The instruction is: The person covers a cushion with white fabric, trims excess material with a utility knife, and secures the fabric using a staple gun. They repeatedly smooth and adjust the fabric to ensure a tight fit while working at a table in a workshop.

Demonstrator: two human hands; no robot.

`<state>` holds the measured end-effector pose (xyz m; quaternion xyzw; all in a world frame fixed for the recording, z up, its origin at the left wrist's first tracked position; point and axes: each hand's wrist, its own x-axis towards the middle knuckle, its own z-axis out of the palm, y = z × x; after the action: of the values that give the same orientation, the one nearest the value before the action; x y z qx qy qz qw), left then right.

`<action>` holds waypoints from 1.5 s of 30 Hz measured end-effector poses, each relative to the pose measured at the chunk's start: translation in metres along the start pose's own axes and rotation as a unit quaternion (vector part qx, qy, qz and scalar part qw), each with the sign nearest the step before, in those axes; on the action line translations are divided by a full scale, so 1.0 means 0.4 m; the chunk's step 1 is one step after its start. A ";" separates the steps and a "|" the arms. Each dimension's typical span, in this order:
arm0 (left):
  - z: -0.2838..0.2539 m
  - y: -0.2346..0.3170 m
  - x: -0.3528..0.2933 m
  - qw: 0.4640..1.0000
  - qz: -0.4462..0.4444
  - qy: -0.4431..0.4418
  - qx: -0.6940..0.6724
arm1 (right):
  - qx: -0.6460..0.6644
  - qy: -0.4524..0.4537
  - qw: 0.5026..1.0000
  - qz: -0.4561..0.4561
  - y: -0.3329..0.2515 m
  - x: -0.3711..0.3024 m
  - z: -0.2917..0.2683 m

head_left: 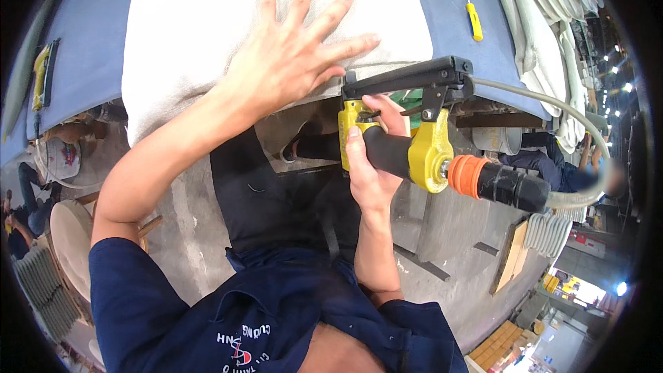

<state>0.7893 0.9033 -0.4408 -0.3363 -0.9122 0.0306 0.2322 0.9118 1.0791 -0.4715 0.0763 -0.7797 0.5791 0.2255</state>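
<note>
A pale, fabric-covered panel (186, 21) lies over the blue work table. Spread flat on its near part is my left hand (290, 55), fingers apart and pressing the cloth. My right hand (373, 159) is wrapped round the black grip of a yellow pneumatic staple gun (431, 152). The gun's black nose end reaches the panel's near edge, close to my left thumb; whether it touches the cloth I cannot tell. From the orange and black coupling at its rear runs a clear air hose (573, 117).
A yellow-handled screwdriver (474, 22) lies on the blue table (449, 0) at right. Another yellow tool (43, 76) rests at the left edge. Pale upholstered pieces (545, 34) are piled at far right. A round stool (71, 242) stands left. Other people work at both sides.
</note>
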 end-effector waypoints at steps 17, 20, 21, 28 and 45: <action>-0.069 -0.028 0.009 0.996 0.070 -0.032 0.041 | -0.016 -0.043 0.999 0.009 -0.017 0.016 0.037; -0.084 -0.027 0.001 0.996 0.072 -0.039 0.046 | -0.073 -0.043 0.996 0.039 -0.069 0.018 0.051; -0.080 -0.028 -0.001 0.996 0.072 -0.035 0.048 | -0.071 -0.045 0.996 0.031 -0.064 0.024 0.049; -0.024 -0.160 0.065 0.985 0.100 -0.079 -0.115 | 0.096 -0.046 0.991 0.082 -0.061 -0.003 0.013; -0.040 -0.084 -0.059 0.995 0.064 -0.012 0.074 | -0.024 -0.043 0.999 -0.008 -0.048 -0.012 0.047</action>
<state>0.7917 0.8609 -0.4290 -0.3755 -0.8866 0.1172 0.2434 0.9184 1.0546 -0.4611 0.1017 -0.8018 0.5546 0.1980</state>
